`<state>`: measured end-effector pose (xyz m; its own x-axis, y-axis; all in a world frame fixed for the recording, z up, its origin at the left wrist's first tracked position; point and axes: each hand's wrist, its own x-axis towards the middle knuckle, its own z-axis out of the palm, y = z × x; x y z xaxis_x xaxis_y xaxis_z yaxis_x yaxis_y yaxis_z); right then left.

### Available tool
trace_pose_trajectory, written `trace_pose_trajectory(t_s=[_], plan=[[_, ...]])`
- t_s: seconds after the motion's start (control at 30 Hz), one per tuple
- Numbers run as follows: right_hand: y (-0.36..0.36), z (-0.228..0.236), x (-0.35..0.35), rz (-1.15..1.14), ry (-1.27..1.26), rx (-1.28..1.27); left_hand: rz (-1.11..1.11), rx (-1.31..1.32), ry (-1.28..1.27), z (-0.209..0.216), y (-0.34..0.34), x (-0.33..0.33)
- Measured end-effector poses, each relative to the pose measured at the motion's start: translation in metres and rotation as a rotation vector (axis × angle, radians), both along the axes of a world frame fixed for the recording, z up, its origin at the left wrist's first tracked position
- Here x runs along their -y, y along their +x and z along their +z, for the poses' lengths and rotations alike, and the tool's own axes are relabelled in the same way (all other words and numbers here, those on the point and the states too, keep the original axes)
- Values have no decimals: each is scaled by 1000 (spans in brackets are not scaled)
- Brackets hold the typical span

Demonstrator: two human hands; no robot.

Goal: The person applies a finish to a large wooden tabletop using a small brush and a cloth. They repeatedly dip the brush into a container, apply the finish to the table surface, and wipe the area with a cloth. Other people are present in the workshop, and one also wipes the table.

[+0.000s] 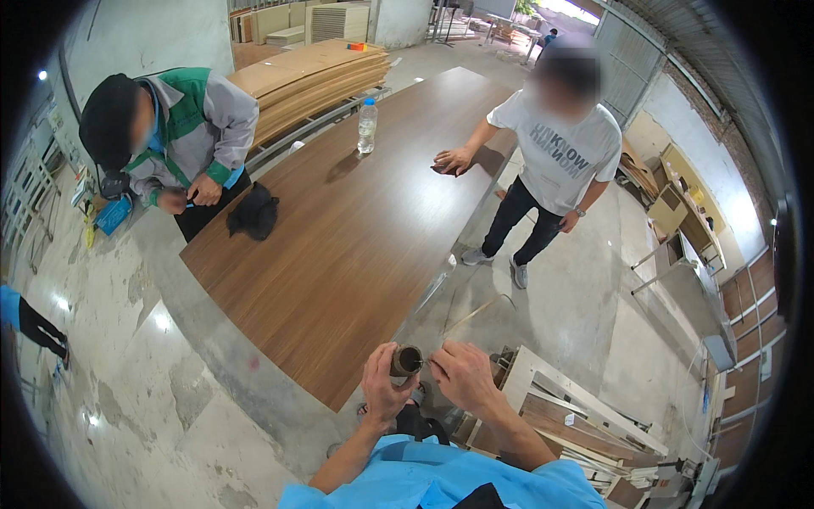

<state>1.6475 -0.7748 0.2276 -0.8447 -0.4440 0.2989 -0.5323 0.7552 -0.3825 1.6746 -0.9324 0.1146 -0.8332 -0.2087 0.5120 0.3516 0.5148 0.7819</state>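
Note:
Near the table's close right corner, my left hand [385, 387] is wrapped round a short brown cylinder [408, 360] with a dark round opening facing up. The frame does not show whether it is a can or a roll. Close beside its rim, my right hand [462, 374] has its fingers pinched together. Something thin seems to be at the fingertips, too small to name. Both hands are held above the floor, in front of my blue shirt.
A long wood-grain table [339, 254] carries a water bottle [366, 127] and a black cloth item [253, 213]. A person in a green and grey jacket [191, 110] stands left, another in a white T-shirt [551, 144] right. Boards [585, 399] lie lower right.

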Motion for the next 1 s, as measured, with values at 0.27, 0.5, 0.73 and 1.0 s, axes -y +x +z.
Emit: trace_pose_trajectory(t_s=[0.27, 0.5, 0.73, 1.0], plan=[[7, -12, -2, -6, -53, -13, -51, -5, 4, -2, -4, -3], [8, -24, -8, -82, -57, -53, -117, 140, 263, -3, -4, -11], [15, -31, -14, -121, -195, -39, -105, 0, 23, -10, -7, -10], [5, -43, -38, -132, -1228, 689, -128, 34, 57, -10, -6, -10]])
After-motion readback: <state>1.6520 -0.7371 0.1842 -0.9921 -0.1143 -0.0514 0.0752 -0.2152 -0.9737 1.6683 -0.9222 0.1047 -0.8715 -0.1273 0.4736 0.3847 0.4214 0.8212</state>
